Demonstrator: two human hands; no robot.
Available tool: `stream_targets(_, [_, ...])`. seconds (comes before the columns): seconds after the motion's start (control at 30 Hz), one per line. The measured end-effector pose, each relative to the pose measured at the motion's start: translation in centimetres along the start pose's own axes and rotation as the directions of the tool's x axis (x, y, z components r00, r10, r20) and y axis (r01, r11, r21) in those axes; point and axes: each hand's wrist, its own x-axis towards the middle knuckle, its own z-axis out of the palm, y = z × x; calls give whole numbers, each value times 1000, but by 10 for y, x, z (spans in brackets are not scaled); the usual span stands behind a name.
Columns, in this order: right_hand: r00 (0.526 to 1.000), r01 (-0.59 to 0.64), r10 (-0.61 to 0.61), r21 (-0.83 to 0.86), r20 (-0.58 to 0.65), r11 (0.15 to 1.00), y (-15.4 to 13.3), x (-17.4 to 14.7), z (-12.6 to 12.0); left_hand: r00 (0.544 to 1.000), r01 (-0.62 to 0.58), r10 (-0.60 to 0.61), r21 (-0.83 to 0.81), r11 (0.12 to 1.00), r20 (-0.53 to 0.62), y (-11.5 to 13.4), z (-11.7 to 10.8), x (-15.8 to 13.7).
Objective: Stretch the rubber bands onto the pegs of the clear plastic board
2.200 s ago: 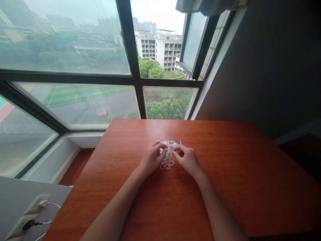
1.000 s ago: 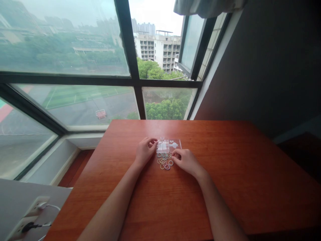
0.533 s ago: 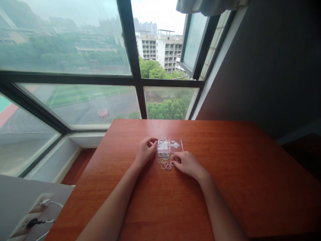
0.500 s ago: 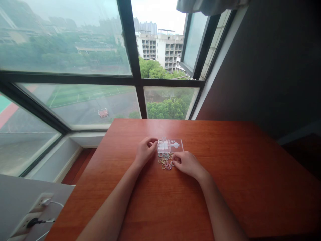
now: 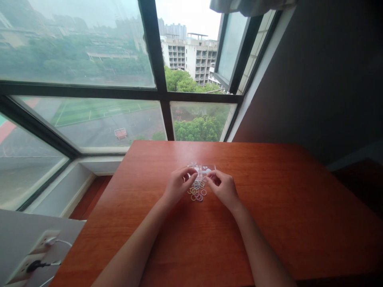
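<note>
A pile of small pastel rings [image 5: 196, 191], looking like thin hair ties, lies on the wooden table. Behind it sits a clear plastic box [image 5: 199, 167] with a white print, its flat lid part to the right; both are partly covered by my fingers. My right hand [image 5: 223, 187] pinches one pale ring [image 5: 205, 179] between thumb and forefinger, raised over the pile near the box. My left hand [image 5: 179, 182] is at the box's front left, thumb and forefinger brought together. Whether anything is between those fingertips is too small to make out.
The reddish wooden table [image 5: 275, 191] stretches out on both sides of my arms. Beyond its far edge is a large window [image 5: 119, 93] with dark frames. Plugs in a wall socket [image 5: 36, 265] show at the lower left.
My right hand has risen from the pile toward the box with a ring. My left hand has moved from the box's left side to the right, in front of it. The view has shifted slightly.
</note>
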Motion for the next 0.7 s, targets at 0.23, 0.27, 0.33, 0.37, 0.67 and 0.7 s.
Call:
stream_targets(0.23, [1000, 0, 0, 44, -7, 999, -2, -2, 5, 989, -98, 97, 12, 995, 109, 8, 8, -4])
stream_targets(0.27, [1000, 8, -8, 40, -6, 999, -3, -2, 6, 988, -106, 103, 21, 994, 112, 6, 8, -4])
stream_targets(0.33, [1000, 20, -20, 37, -1, 999, -4, -3, 6, 988, -112, 107, 37, 993, 111, 5, 9, -4])
stream_targets(0.37, [1000, 24, -24, 36, 2, 999, -4, -3, 6, 989, -110, 105, 43, 993, 106, 4, 9, -4])
stream_targets(0.67, [999, 30, -30, 0, -14, 1000, -3, -3, 5, 991, -95, 88, 69, 993, 96, 5, 8, -3])
stream_targets(0.7, [999, 23, -23, -12, -25, 1000, -2, -3, 5, 992, -90, 83, 69, 994, 93, 5, 7, -3])
